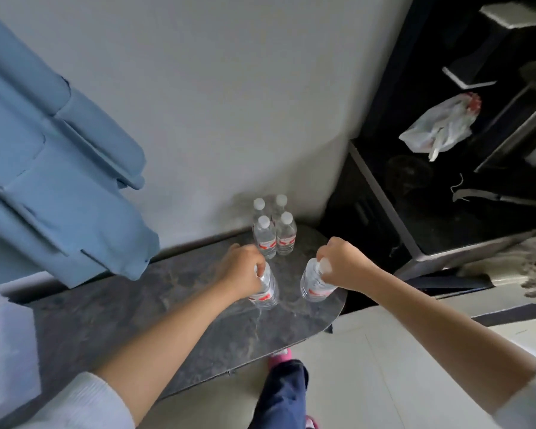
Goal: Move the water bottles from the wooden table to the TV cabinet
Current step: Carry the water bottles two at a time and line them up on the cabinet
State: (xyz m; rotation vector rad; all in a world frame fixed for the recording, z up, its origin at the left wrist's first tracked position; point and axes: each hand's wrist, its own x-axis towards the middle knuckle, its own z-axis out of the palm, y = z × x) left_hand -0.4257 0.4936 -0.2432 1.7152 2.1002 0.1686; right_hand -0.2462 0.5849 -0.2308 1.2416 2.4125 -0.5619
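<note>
Head view, left to right. The left hand (240, 267) grips the neck of a water bottle (265, 287) standing upright on the dark marbled cabinet top (167, 292). The right hand (342, 263) holds a second bottle (314, 283) by its cap end, its long axis tilted toward eleven o'clock. Four set-down bottles (274, 227) stand clustered at twelve o'clock, just beyond both hands and about equally near each.

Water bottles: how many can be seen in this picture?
6. Four water bottles stand clustered near the wall; the left hand grips one, the right hand grips another. None seems hidden.
</note>
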